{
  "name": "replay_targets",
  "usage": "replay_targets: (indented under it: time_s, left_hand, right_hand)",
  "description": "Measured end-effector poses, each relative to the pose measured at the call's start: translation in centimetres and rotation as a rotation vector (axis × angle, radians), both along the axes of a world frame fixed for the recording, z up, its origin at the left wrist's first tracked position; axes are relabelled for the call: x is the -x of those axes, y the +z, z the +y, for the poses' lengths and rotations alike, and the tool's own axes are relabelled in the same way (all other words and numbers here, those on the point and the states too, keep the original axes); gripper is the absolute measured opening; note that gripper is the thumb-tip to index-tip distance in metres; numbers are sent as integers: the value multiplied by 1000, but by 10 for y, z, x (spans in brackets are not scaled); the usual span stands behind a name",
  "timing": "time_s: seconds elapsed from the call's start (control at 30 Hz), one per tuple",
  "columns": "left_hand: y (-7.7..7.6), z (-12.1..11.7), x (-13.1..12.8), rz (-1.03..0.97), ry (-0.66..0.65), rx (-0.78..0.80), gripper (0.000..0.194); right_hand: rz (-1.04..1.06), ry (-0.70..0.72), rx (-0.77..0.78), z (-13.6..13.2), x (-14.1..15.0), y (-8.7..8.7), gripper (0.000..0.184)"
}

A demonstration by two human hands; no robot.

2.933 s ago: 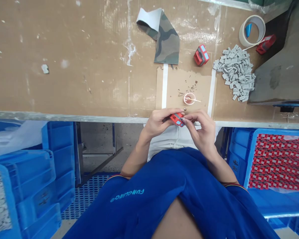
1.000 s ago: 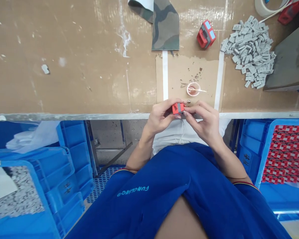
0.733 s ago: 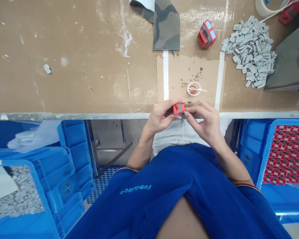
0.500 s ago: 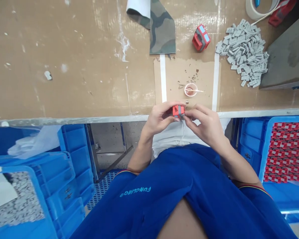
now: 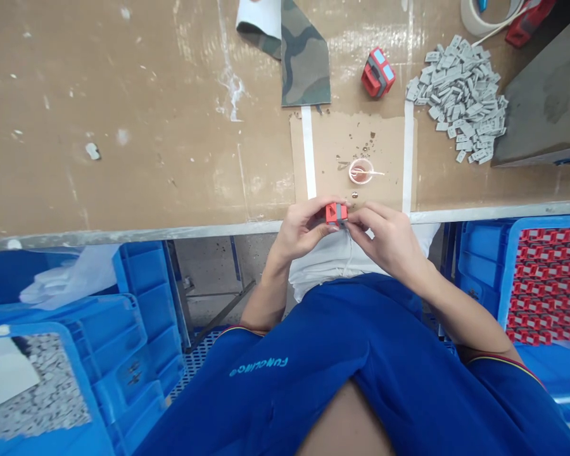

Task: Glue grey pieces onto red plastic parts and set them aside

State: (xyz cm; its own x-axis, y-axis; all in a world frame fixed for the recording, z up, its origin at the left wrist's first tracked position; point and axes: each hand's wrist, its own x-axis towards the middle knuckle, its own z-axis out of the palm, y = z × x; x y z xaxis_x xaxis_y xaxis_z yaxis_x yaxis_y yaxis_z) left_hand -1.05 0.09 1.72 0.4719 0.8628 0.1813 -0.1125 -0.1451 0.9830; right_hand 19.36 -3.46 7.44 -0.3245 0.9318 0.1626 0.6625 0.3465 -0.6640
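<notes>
The workpiece is a small, blocky, red plastic piece with a grey band [image 5: 336, 213], held over the near edge of the brown, cardboard-covered work table [image 5: 171, 171]. The left hand [image 5: 300, 229] is clamped on it: fingers along the far side, thumb along the near side. The right hand [image 5: 384, 235] is located to the right, with thumb and fingertips close together at the right end of the piece. Whether these fingertips grip the piece itself or a smaller part cannot be told.

Governing relation: the piece lies directly right of the left palm and directly left of the right fingertips, between the two hands. The left hand is the nearer, since it encloses the piece. The grey band runs near to far, crosswise to the line joining the hands. The long axis cannot be determined, because fingers cover parts of the outline.

Beyond the hands, slightly right, a small, round, translucent cup [image 5: 361, 183] with a thin white stick [image 5: 376, 173] stands on the tan cardboard sheet [image 5: 330, 136]. Farther off sits a second red-and-grey piece [image 5: 378, 72], tilted, left of a heap of flat, light-grey rectangular parts [image 5: 463, 98].
</notes>
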Motion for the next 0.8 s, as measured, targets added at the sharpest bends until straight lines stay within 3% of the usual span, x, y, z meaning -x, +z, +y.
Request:
replay_targets:
  time_s: [0.17,0.6,0.8]
  left_hand:
    - [2,0,-2,-20,-7,52,44]
    - [-5,0,0,41,24,-33,41]
    - [-2,-1,-3,-109,20,-2,38]
  right_hand:
    - [43,-33,-28,-2,3,5,12]
    - [78,-113,-30,-5,14,-8,15]
    - [82,-87,-120,-12,16,7,11]
